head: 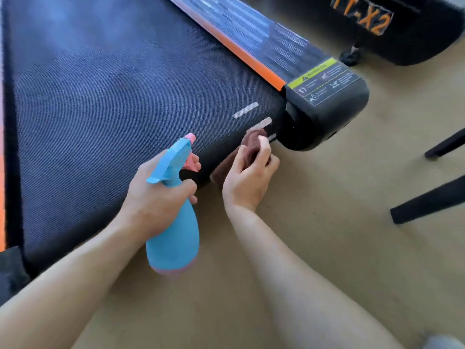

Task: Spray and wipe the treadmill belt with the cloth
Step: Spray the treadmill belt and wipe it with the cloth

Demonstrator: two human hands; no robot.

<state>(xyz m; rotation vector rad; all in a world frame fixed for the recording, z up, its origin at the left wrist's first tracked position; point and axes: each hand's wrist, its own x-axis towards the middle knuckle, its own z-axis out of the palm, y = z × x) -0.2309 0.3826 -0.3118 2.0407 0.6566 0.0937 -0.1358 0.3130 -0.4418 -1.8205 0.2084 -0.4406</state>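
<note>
The treadmill belt fills the left and middle, its side rail along the right edge ending in an end cap at the near right corner. At the belt's near edge the left hand holds the spray bottle, and just right of it the right hand holds the cloth against the belt beside the end cap. On the floor, two furniture legs lie far right and another machine sits behind the rail.
</note>
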